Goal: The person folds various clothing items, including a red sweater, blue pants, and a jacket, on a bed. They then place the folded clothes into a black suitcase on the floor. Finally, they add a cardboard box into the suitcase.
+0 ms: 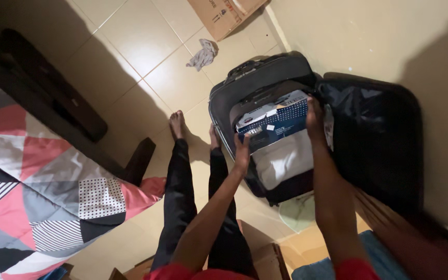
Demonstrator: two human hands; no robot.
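We have the suitcase [255,78] open on the tiled floor [130,46] against the wall, its lid [374,129] thrown back to the right, and we hold the box [273,122] over its open mouth. To do this well, we judge it best to keep the box level and square to the case walls, ease it down flat onto the pale folded cloth [286,158] beneath, and draw our fingers out at the ends only once it rests. Our left hand [242,150] grips the near left end of the box, fingers curled over the edge; our right hand [315,119] clasps the right end, pressed against the side. The box is flat and oblong, dark blue with a dotted band along its far edge and a white and grey top panel; it looks light and rigid. At left lies the bed [32,176] with its patterned quilt; far off, a crumpled rag [203,54] and a carton [224,13].
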